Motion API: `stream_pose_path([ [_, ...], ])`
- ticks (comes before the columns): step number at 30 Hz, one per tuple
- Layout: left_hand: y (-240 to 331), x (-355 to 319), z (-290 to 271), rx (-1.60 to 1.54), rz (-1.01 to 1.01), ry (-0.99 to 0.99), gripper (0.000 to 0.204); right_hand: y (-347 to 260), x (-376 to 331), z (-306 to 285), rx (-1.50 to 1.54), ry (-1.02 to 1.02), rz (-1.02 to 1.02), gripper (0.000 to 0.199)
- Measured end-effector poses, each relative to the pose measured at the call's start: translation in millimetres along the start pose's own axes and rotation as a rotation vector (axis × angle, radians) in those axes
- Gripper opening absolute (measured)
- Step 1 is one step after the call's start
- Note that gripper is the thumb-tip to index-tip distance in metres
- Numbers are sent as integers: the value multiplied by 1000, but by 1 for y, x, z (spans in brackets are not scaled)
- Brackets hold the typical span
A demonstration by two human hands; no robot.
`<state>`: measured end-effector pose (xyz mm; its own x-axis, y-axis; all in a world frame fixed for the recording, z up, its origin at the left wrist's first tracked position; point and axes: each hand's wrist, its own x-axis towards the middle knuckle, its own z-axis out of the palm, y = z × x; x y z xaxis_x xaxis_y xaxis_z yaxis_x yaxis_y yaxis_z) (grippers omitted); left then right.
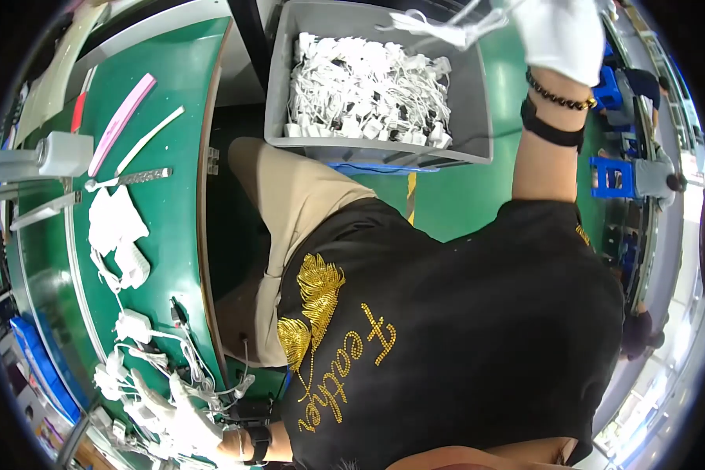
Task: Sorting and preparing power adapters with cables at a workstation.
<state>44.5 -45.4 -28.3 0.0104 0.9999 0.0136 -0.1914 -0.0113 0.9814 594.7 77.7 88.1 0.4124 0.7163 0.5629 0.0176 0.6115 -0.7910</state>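
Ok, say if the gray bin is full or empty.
Partly full: white corded adapters heap inside the gray bin, with bare inner wall showing beside them.

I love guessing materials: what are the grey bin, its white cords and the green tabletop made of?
Grey bin: probably moulded plastic, satin, given its smooth walls and rim. White cords: likely plastic-coated, looping thinly; finish too small to tell. Green tabletop: semi-glossy, perhaps rubber or vinyl, from its soft reflections.

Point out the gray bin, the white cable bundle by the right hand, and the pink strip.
Gray bin (471, 102): head view, bare inner wall at its right side.
White cable bundle (450, 34): head view, middle of visible loops.
Pink strip (119, 121): head view, about midway along its length.
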Motion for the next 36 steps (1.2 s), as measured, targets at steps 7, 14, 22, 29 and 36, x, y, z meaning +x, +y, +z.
stream_pose_path([
  [7,19,-20,22,-870,151,-20,75,198,3,-169,-272,301,451,46],
  [14,25,5,35,1141,-137,599,52,329,-36,-283,-1427,207,612,60],
  [22,40,70,40,1504,69,732,36,200,-41,74,-219,-377,452,48],
  [29,23,92,86,1602,-136,514,31,175,-124,288,-365,-1219,-777,58],
  [36,-11,95,56,1736,-289,583,36,151,-141,342,-479,-1572,-644,61],
])
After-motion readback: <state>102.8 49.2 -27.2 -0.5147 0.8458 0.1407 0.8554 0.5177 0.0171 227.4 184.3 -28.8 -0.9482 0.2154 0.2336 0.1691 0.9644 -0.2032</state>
